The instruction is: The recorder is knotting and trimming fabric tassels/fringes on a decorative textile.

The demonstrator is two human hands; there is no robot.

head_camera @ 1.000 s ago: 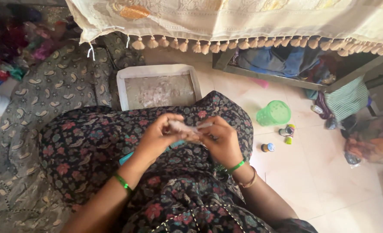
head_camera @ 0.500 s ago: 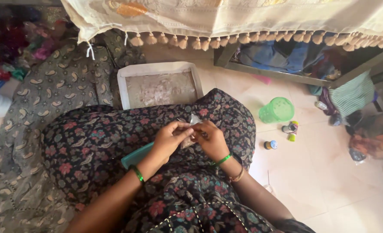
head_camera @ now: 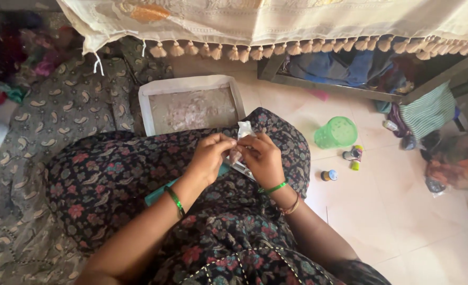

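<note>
My left hand [head_camera: 211, 157] and my right hand [head_camera: 262, 155] meet over my lap, fingertips pinched together on a small whitish clear wrapper [head_camera: 243, 130] that sticks up between them. Both wrists wear green bangles. My lap is covered by dark floral cloth [head_camera: 112, 184]. A teal flat strip [head_camera: 157, 194] lies on the cloth under my left wrist. Just beyond my hands sits a white rectangular tray [head_camera: 152, 87] holding pale pinkish bits.
A green plastic cup [head_camera: 336, 132] lies on the tiled floor to the right, with several small bottles [head_camera: 352, 154] near it. Grey patterned cloth [head_camera: 60, 116] spreads on the left. A tasselled cream cloth [head_camera: 276, 26] hangs over a low shelf of clothes at the back.
My hands moved slightly away from my body toward the tray and the wrapper now sticks up higher between my fingers. The view shifted a little.
</note>
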